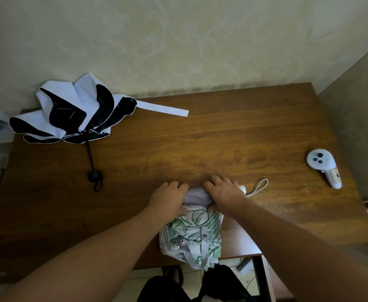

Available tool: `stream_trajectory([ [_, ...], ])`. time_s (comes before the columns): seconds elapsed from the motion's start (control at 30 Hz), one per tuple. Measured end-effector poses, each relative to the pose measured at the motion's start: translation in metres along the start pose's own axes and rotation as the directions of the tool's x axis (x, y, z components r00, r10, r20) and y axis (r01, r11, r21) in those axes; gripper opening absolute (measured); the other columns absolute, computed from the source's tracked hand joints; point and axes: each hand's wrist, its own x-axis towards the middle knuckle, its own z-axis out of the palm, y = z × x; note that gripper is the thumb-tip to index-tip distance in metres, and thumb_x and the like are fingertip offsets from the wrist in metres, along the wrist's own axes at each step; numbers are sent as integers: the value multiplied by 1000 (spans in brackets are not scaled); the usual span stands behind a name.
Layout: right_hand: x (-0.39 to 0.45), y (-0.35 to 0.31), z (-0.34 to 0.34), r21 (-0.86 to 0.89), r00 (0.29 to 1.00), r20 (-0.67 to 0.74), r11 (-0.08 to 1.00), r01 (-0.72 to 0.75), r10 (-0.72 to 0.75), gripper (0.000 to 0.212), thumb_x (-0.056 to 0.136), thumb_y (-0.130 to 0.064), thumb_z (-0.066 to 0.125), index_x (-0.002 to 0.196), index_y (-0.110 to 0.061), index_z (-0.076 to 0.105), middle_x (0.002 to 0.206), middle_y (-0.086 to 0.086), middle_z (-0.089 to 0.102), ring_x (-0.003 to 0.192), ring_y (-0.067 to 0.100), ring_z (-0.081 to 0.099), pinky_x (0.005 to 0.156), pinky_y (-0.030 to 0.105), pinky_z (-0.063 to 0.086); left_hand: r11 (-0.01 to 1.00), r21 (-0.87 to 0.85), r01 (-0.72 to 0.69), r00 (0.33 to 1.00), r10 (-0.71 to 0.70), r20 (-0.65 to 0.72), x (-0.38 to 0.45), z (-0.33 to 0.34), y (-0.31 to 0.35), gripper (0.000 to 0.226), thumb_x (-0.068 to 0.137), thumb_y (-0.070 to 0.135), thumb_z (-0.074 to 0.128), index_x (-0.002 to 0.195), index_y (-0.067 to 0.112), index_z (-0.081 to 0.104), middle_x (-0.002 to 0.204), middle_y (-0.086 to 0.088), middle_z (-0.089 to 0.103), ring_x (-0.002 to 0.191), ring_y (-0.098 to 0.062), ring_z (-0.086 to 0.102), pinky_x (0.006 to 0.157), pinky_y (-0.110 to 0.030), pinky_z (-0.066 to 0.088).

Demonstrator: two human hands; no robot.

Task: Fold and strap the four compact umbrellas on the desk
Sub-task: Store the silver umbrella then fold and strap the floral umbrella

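Your left hand (169,198) and right hand (223,191) sit side by side at the near edge of the desk (222,136), fingers curled over the rolled top of the leaf-print umbrella (191,232), thumbs tucked beneath. Its loose canopy spills toward you over the desk edge; its wrist loop (258,188) lies just right of your right hand. Far left, the black-and-white umbrella (74,112) sprawls unfolded, strap (163,109) stretched out. A white controller (323,167) rests far right.
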Motion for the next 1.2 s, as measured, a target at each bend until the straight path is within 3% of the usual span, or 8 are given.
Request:
stream_trajectory([
  [0.3, -17, -2, -2, -62, 995, 24, 994, 95, -94, 47, 89, -35, 73, 129, -20, 54, 130, 3, 54, 131, 27, 46, 87, 44, 55, 999, 44, -18, 998, 15, 53, -7, 1, -3, 63, 75, 41, 90, 122, 20, 53, 114, -7, 62, 108, -28, 58, 87, -43, 55],
  [0.4, -24, -8, -22, -18, 994, 80, 997, 79, -78, 42, 87, -31, 72, 123, -19, 53, 119, 7, 64, 112, 31, 63, 82, 46, 59, 999, -4, -54, 999, 53, -12, -17, -9, -14, 51, 76, 39, 86, 115, 26, 56, 103, 0, 63, 96, -22, 61, 77, -39, 56],
  [0.5, -35, -13, -51, 22, 997, 50, 998, 56, -57, 40, 82, -31, 74, 116, -24, 55, 110, 5, 69, 99, 31, 67, 74, 41, 58, 994, -48, -99, 995, 98, -21, -30, -38, -22, 47, 77, 38, 82, 113, 32, 53, 98, 4, 61, 85, -20, 61, 72, -40, 58],
  [0.67, -58, -29, -124, 71, 998, 20, 996, 58, -60, 50, 72, -36, 80, 117, -26, 61, 101, 2, 69, 90, 30, 66, 73, 36, 56, 984, -19, -175, 983, 174, -54, -61, -111, -36, 74, 77, 36, 82, 138, 42, 41, 111, 3, 63, 88, -22, 62, 73, -44, 60],
  [0.83, -86, -53, -195, 113, 994, -64, 989, 93, -86, 45, 67, -32, 78, 109, -31, 62, 100, -2, 74, 88, 26, 69, 76, 39, 61, 950, 227, -215, 942, 263, -206, -101, -182, -45, 87, 76, 51, 81, 146, 47, 29, 107, 5, 62, 89, -23, 59, 71, -40, 57],
  [0.97, -106, -70, -236, 260, 992, -90, 960, 107, -86, 29, 67, -21, 80, 95, -20, 70, 73, -7, 72, 63, 9, 68, 59, 30, 57, 943, 272, -190, 931, 261, -255, -127, -220, -51, 108, 69, 59, 88, 153, 46, 23, 114, 3, 65, 94, -22, 62, 66, -34, 50],
  [1.1, -127, -85, -269, 431, 995, -38, 897, 99, -91, 36, 70, -6, 79, 105, -9, 71, 82, 7, 76, 72, 23, 73, 64, 36, 60, 941, 264, -213, 930, 278, -242, -158, -259, -54, 77, 75, 48, 88, 139, 36, 46, 102, 6, 64, 86, -20, 56, 60, -34, 39],
  [1.2, -142, -98, -296, 264, 982, -163, 955, 133, -92, 48, 72, -27, 88, 117, -21, 70, 104, -3, 76, 92, 21, 72, 79, 36, 57, 964, 180, -193, 940, 234, -246, -176, -282, -65, 56, 70, 49, 90, 108, 24, 58, 88, 3, 62, 81, -22, 60, 61, -35, 43],
])
